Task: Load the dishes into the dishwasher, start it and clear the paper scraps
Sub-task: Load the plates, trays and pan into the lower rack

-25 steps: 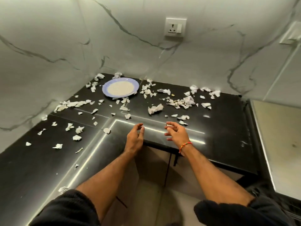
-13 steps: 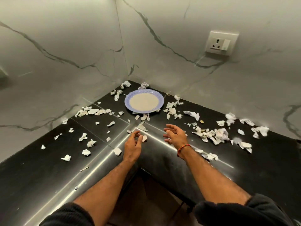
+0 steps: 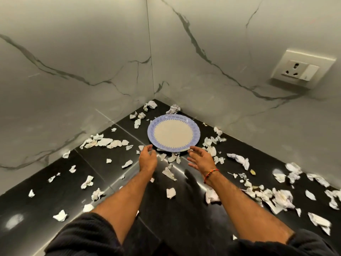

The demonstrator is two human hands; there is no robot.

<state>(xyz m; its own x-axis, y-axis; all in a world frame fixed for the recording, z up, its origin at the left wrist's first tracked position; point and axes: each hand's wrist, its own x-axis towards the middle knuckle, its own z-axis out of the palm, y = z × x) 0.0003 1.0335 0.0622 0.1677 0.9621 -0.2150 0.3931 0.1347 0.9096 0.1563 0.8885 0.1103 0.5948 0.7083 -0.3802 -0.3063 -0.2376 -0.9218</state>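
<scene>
Hands reaching plate; nothing lifted yet.

Left hand point(image 3: 147, 159) and right hand point(image 3: 202, 159): both empty, fingers loosely spread, now at the near rim of the plate point(image 3: 173, 133), one either side; a second ago they hung back at the counter's front edge. Contact with the rim cannot be told. Plate: flat on the black counter point(image 3: 46, 196), in the corner. Scraps point(image 3: 103, 142): strewn all round, untouched. Socket point(image 3: 302, 71) on right wall. Judged: plate pickup imminent, loading not begun.
</scene>
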